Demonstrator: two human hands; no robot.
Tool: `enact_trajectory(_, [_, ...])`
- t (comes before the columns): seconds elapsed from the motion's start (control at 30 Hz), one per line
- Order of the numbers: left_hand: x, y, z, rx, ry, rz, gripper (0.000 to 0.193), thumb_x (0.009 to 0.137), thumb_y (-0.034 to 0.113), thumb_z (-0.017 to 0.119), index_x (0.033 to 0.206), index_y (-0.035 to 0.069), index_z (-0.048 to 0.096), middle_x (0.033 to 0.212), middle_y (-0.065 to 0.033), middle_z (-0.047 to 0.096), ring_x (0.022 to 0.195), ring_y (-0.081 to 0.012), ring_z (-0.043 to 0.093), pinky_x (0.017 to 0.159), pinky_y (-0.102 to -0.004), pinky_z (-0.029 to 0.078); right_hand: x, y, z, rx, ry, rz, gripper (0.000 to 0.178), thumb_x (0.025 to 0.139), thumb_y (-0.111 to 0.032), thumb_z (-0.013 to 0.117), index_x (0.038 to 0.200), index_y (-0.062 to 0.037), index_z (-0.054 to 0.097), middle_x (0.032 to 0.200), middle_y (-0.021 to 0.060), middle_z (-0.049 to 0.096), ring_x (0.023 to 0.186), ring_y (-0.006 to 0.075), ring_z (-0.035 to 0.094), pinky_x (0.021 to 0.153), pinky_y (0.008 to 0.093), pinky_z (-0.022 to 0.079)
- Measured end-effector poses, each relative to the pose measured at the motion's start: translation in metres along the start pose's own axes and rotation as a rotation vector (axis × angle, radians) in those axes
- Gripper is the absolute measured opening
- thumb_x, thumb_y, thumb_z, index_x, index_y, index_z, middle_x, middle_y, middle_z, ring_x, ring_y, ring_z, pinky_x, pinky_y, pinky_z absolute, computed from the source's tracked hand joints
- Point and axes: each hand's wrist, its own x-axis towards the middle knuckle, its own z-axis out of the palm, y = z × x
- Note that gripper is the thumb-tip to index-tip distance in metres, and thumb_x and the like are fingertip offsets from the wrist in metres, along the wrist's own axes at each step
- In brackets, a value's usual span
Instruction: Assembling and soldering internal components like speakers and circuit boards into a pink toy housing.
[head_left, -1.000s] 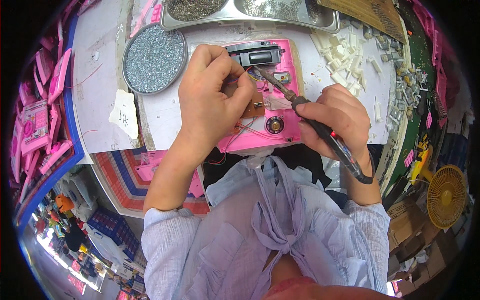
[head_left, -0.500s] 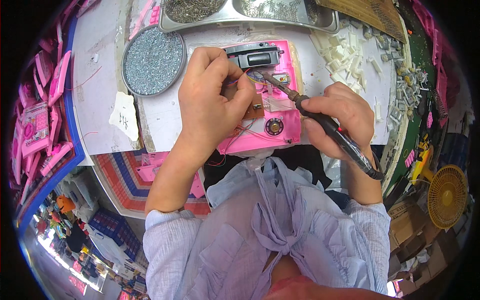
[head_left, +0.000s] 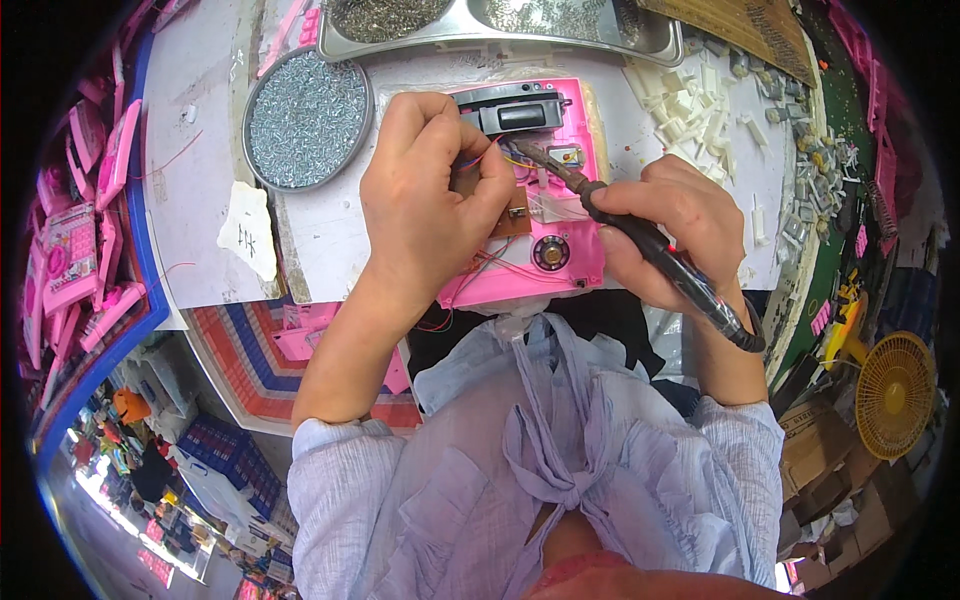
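Observation:
A pink plastic housing (head_left: 480,290) lies on the table in front of me, with a black plastic part (head_left: 518,114) at its far end. Inside it are a brown circuit board (head_left: 513,216), a small round speaker (head_left: 551,253) and thin coloured wires (head_left: 490,258). My right hand (head_left: 680,225) grips a soldering iron (head_left: 655,255) by its dark handle, its tip among wires just below the black part. Over the housing's left side, my left hand (head_left: 430,190) is closed, thumb and forefinger pinching a thin wire near that tip. The exact contact is too small to make out.
A round tray of small screws (head_left: 308,120) stands left of the housing, near a torn white paper (head_left: 248,232). Metal trays of small parts (head_left: 500,45) sit behind. White plastic pieces (head_left: 700,110) and small motors (head_left: 800,190) lie right; pink housings (head_left: 70,250) are piled left.
The soldering iron and my right hand have shifted very slightly, the tip staying near the wires. My left hand keeps its pinch in almost the same place.

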Motion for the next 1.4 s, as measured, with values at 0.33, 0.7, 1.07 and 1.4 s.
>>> enact_trajectory(0.33, [0.0, 0.002, 0.0, 0.035, 0.011, 0.02, 0.013, 0.075, -0.003, 0.075, 0.081, 0.0, 0.064, 0.094, -0.0081, 0.059, 0.074, -0.0165, 0.059, 0.062, -0.0286, 0.05, -0.001, 0.004, 0.0, -0.015, -0.004, -0.033, 0.033, 0.069, 0.001, 0.079, 0.101, -0.0039, 0.073, 0.072, 0.0066, 0.066, 0.057, 0.0233, 0.059, 0.056, 0.0338, 0.046])
enact_trajectory(0.7, [-0.001, 0.0, 0.003, 0.048, 0.033, 0.042, 0.016, 0.073, 0.002, 0.077, 0.08, 0.004, 0.063, 0.098, -0.0097, 0.059, 0.074, -0.0246, 0.062, 0.062, -0.0357, 0.053, -0.005, 0.001, -0.009, 0.007, -0.016, -0.048, 0.037, 0.067, 0.003, 0.078, 0.103, -0.0019, 0.072, 0.068, 0.0062, 0.063, 0.055, 0.0221, 0.058, 0.054, 0.0335, 0.044])
enact_trajectory(1.07, [-0.001, 0.0, 0.003, 0.061, 0.037, 0.044, 0.018, 0.071, 0.0, 0.078, 0.08, 0.003, 0.063, 0.094, -0.0106, 0.059, 0.074, -0.0253, 0.061, 0.061, -0.0365, 0.052, -0.019, 0.001, -0.023, 0.006, 0.074, -0.027, 0.033, 0.074, -0.003, 0.081, 0.105, -0.0018, 0.071, 0.067, 0.0055, 0.062, 0.053, 0.0203, 0.054, 0.05, 0.0323, 0.041])
enact_trajectory(1.4, [-0.001, 0.001, 0.003, 0.071, 0.023, 0.029, 0.018, 0.072, 0.001, 0.078, 0.08, 0.003, 0.063, 0.092, -0.01, 0.058, 0.073, -0.0244, 0.06, 0.061, -0.035, 0.051, -0.021, 0.002, -0.032, -0.015, 0.078, -0.02, 0.032, 0.076, -0.003, 0.08, 0.107, -0.001, 0.071, 0.072, 0.0077, 0.067, 0.057, 0.0212, 0.057, 0.053, 0.0314, 0.044])
